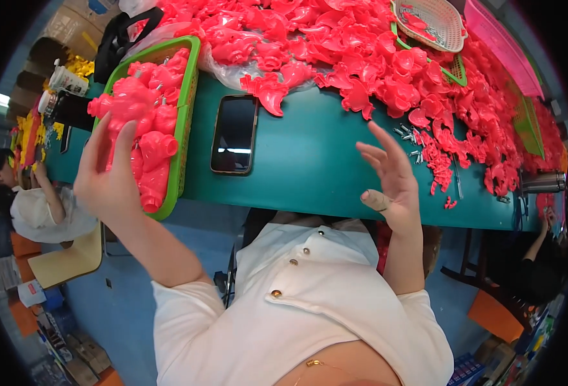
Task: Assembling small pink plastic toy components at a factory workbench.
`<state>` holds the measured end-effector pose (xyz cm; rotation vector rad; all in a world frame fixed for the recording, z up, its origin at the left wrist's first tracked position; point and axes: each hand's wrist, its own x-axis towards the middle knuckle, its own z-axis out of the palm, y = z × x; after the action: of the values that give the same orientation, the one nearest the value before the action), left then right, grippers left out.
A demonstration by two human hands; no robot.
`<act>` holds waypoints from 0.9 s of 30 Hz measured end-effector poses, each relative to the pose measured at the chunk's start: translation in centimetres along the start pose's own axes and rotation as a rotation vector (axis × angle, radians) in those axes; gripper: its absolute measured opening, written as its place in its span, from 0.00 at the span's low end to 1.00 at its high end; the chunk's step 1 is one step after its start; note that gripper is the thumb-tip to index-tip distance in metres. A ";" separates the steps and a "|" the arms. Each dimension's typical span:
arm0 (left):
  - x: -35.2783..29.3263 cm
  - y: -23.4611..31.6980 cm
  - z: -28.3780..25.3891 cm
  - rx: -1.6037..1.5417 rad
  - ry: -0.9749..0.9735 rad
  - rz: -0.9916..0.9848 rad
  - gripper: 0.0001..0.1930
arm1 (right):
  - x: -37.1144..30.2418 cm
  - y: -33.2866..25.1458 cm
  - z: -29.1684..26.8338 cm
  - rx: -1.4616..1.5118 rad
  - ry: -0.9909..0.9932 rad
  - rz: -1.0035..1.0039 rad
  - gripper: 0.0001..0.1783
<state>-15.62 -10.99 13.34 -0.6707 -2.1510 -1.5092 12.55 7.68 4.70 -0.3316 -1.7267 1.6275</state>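
My left hand (107,183) is raised at the near left side of a green plastic basket (185,122), its thumb and fingers spread apart with nothing plainly gripped. Glossy pink-red hollow plastic pieces (156,154) fill the basket, and one larger piece (126,100) lies on top, just beyond my left fingertips. Over the table's near edge, my right hand (396,186) hovers with fingers loosely apart and holds nothing. Beige tape wraps its thumb. Between my hands, nearer the left, a dark-screened phone (234,134) lies flat on the green table (297,174).
A large heap of pink-red plastic shells (335,38) covers the table's far side and right. Small metal parts (410,136) lie by its edge. A pale round basket (432,26) stands at the back. Co-workers sit left (39,206) and right (535,264). A metal flask (544,182) is far right.
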 end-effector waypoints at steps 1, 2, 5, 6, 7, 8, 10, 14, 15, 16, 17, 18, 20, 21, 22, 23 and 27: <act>0.6 0.3 0.2 -0.002 -0.001 -0.002 0.17 | -0.1 0.1 -0.3 -0.075 -0.057 0.056 0.47; 1.2 0.6 0.5 0.214 -0.099 0.144 0.17 | -0.2 0.2 -0.3 -0.079 -0.052 0.056 0.47; 2.9 1.3 2.6 0.584 -0.290 0.372 0.18 | -0.5 0.4 0.0 -0.093 -0.013 0.010 0.29; 3.4 1.3 3.1 0.755 -0.366 0.443 0.19 | -0.6 0.3 0.1 -0.076 0.005 0.040 0.27; 3.9 0.9 3.9 0.752 -0.371 0.446 0.19 | -0.7 0.2 0.1 -0.058 0.025 0.071 0.24; 4.6 0.3 4.8 0.774 -0.445 0.514 0.19 | -0.8 0.1 0.1 -0.060 0.031 0.073 0.24; 6.0 -0.1 5.4 0.802 -0.515 0.585 0.19 | -0.9 0.0 0.1 -0.022 0.044 0.093 0.21; 8.1 -0.1 6.6 1.087 -0.761 0.448 0.19 | -1.2 -0.6 -0.1 -0.064 -0.006 0.154 0.19; 7.9 0.5 6.4 1.115 -0.768 0.430 0.19 | -1.3 -0.7 -0.3 -0.088 -0.037 0.146 0.19; 7.0 0.3 5.3 0.943 -0.602 0.610 0.20 | -1.6 -0.9 -0.5 -0.112 -0.073 0.138 0.18; 6.0 0.9 4.4 0.850 -0.470 0.714 0.20 | -1.8 -1.0 -1.0 -0.120 -0.067 0.137 0.18; 5.0 1.6 3.8 0.746 -0.339 0.818 0.20 | -2.3 -1.0 -1.6 -0.111 -0.017 0.135 0.16; -0.1 5.5 3.7 0.296 -0.470 0.525 0.20 | -3.0 -0.2 -3.0 -0.113 0.076 0.135 0.15; -2.0 6.2 3.7 0.181 -0.565 0.469 0.19 | -3.0 0.1 -3.3 -0.089 0.140 0.200 0.14; -3.8 6.0 4.0 0.064 -0.661 0.406 0.17 | -3.0 0.3 -3.4 -0.067 0.203 0.270 0.13; -4.9 5.4 5.6 0.131 -0.692 0.414 0.16 | -2.6 0.5 -3.0 -0.090 0.222 0.272 0.12; -5.1 1.0 13.6 0.346 -0.655 0.614 0.17 | -0.7 -0.4 -1.1 -0.236 -0.018 0.122 0.11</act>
<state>-11.91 1.45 6.75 -1.6673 -2.2266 -0.6160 13.90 8.02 4.72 -0.5456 -1.9499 1.5160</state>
